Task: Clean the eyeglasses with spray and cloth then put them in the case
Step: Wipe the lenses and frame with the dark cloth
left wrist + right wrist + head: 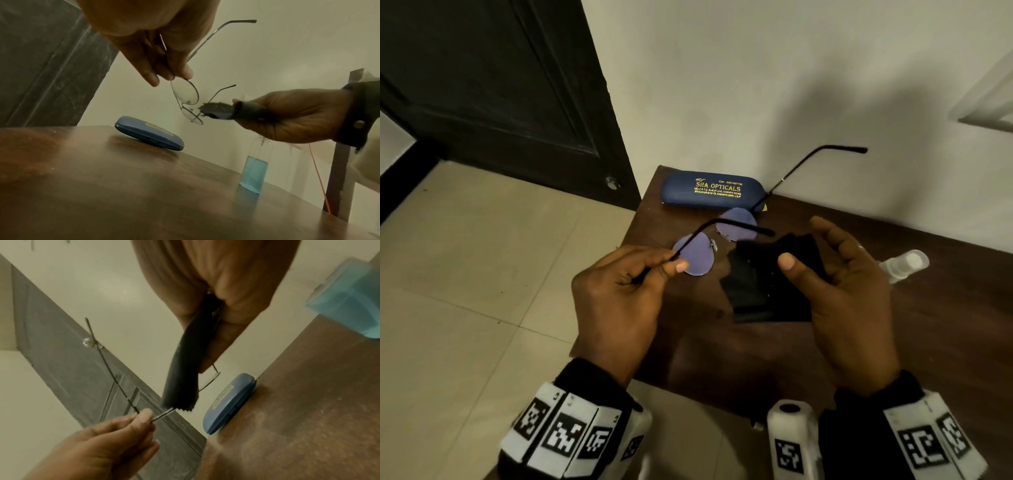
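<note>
Left hand [616, 291] pinches eyeglasses [697, 253] by the temple hinge, lifted over wooden table [928, 342], lenses exposed for wiping; right hand [849, 294] pinches black cloth [767, 284] near lens; blue case [712, 190] closed behind, spray bottle [256, 167] standing aside

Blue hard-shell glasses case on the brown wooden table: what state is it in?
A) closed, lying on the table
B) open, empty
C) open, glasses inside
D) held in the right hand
A: the blue hard-shell glasses case lies shut on the brown wooden table, gold lettering up, while the left hand pinches a temple of the thin wire-framed eyeglasses above it and the right hand holds the black cleaning cloth.
</note>
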Motion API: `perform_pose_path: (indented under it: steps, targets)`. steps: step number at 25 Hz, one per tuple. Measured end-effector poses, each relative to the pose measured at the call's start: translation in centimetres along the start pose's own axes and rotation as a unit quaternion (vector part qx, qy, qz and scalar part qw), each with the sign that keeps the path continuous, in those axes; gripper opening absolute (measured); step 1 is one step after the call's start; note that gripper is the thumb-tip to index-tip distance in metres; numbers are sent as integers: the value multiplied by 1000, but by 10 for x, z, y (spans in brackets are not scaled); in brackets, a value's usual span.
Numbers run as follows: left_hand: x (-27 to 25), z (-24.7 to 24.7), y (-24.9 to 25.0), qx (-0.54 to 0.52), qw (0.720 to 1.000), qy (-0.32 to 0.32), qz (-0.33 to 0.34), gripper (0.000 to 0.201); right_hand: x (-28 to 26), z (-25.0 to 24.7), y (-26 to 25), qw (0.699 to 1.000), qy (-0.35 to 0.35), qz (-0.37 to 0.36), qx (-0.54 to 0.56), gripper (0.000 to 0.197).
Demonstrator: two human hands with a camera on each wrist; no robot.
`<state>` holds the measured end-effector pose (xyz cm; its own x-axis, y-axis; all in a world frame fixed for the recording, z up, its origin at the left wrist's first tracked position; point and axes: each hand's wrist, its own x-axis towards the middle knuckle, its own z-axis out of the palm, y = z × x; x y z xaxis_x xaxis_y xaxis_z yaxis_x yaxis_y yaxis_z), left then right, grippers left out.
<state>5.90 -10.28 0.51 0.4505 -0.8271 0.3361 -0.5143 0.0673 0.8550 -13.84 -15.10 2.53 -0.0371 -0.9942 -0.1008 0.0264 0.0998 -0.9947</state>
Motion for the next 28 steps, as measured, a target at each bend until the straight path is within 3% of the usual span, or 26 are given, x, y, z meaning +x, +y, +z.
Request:
perform_pose_path:
  steps: [3, 5, 7, 10, 13, 15, 19, 24, 28]
  targets:
    - [-6, 4, 2, -7, 1000, -22, 18, 10, -12, 9, -10, 979, 63, -178, -79, 45]
    - [-10, 8, 7, -8, 999, -30, 33, 10, -24, 18, -3, 944, 35, -282, -166, 40]
    - [-13, 11, 12, -25, 999, -22, 42, 12, -32, 29, 5, 923, -20, -282, -260, 33]
    - [-13, 11, 16, -65, 997, 1, 34, 16, -38, 34, 12, 883, -68, -296, -357, 44]
    - [-11, 9, 18, -82, 996, -15, 27, 8, -35, 33, 9, 850, -57, -318, -417, 53]
    - [-12, 10, 19, -87, 995, -30, 31, 9, -35, 35, 9, 851, -50, -314, -418, 52]
    - [-11, 6, 18, -104, 992, -43, 53, 18, -40, 35, 8, 864, -126, -297, -387, 52]
    - [-12, 8, 18, -91, 995, -31, 16, 10, -31, 31, 7, 834, -28, -327, -443, 50]
    - [-15, 12, 19, -95, 995, -31, 29, 10, -35, 34, 11, 821, -40, -335, -461, 50]
